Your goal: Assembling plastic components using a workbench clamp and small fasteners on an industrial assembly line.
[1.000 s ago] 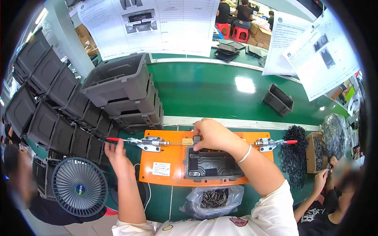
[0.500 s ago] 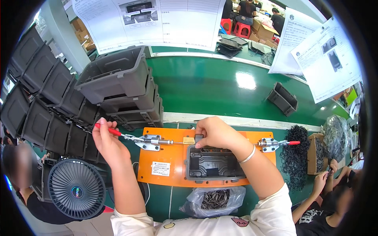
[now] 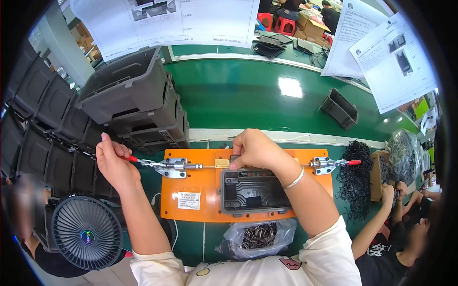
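Observation:
My left hand is closed round the red handle of the left toggle clamp, which is bolted to an orange fixture plate. A thin rod runs from the clamp through a small yellow block. My right hand, with a band at the wrist, pinches a small dark grey part at the top left edge of a grey plastic housing. The housing lies open side up on the plate; my right hand and forearm hide its upper right. Another toggle clamp sits at the right.
Grey bins stand stacked at left. A fan is near left; a bag of metal pins lies before the plate. Black parts are heaped at right, near a co-worker's hands. A grey bin stands farther back.
The whole view has shifted slightly. My left hand has moved a little left and covers more of the red handle. My right hand keeps its pinch at the housing's edge.

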A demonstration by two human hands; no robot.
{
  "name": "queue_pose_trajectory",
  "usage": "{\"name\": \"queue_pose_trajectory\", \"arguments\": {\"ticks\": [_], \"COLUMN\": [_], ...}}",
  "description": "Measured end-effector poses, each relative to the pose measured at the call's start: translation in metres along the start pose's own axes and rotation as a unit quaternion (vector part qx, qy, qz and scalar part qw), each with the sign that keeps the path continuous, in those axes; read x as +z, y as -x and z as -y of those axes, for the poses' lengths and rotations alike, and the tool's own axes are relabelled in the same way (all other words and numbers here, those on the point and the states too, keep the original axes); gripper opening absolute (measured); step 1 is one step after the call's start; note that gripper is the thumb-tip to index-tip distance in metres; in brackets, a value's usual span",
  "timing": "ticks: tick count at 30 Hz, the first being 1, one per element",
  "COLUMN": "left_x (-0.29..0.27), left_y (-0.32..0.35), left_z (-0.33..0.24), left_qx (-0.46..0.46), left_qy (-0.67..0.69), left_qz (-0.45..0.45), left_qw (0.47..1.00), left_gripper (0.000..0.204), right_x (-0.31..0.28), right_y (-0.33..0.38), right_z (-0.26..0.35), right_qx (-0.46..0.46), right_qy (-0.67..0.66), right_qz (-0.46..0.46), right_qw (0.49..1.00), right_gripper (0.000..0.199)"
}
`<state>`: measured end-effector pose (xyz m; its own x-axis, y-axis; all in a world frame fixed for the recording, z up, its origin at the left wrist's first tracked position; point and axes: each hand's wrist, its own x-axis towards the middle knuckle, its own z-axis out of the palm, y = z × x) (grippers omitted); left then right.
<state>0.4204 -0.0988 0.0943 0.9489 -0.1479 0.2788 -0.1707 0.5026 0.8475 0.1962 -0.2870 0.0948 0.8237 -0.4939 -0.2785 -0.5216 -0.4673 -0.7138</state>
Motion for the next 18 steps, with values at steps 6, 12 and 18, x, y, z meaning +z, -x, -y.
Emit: {"name": "queue_pose_trajectory", "arguments": {"ticks": [6,12,18], "left_x": [-0.004,0.035,0.04], "left_y": [-0.007,0.052,0.089], "left_z": [-0.005,0.007,0.034], "left_qx": [-0.086,0.083,0.239], "left_qy": [0.079,-0.173,-0.364], "left_qz": [-0.054,0.19,0.316], "left_qw": [0.992,0.963,0.843], "left_gripper": [0.032,0.036,0.03], "right_x": [0.004,0.01,0.012], "right_y": [-0.001,0.0,0.005], "right_z": [-0.002,-0.003,-0.003], "right_qx": [0.034,-0.013,-0.019], "right_qy": [-0.064,0.006,0.019], "right_qz": [-0.008,-0.054,-0.078], "right_qw": [0.997,0.998,0.997], "right_gripper": [0.02,0.02,0.024]}}
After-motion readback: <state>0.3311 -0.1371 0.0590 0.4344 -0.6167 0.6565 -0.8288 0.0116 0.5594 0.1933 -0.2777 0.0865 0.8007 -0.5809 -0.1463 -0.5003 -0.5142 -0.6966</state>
